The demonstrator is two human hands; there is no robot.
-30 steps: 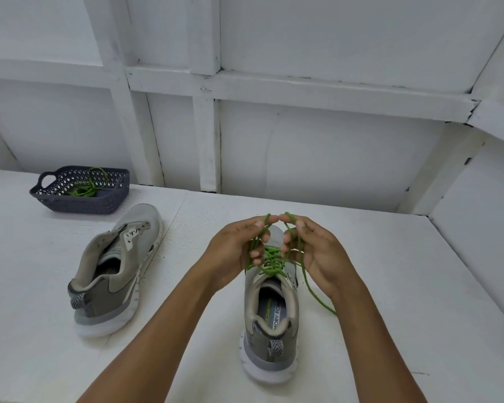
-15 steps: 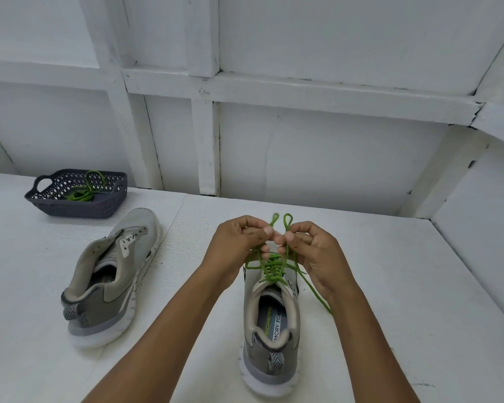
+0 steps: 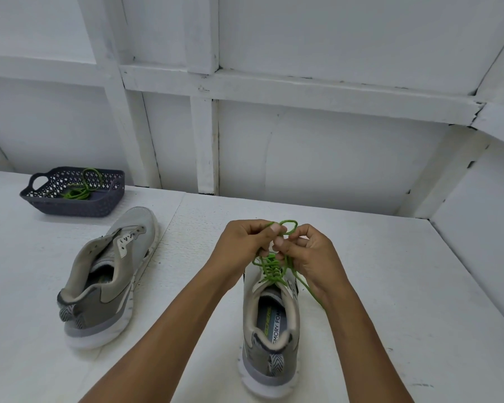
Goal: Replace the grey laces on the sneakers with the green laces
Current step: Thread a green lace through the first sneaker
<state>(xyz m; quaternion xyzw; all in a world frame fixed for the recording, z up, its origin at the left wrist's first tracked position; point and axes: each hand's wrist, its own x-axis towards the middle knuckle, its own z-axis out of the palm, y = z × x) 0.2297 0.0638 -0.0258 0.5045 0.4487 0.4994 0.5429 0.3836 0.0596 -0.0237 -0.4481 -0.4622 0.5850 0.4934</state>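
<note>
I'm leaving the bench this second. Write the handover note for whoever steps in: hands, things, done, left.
Left hand: pinches the green lace above the near sneaker.
Right hand: pinches the same lace; a loop stands between the two hands.
Done: near sneaker is laced in green, and its bow is started but not closed.
Left: finish the bow, then lace the other sneaker, which shows no lace, with the spare lace in the basket, far left.
Grey laces: not in view.
</note>
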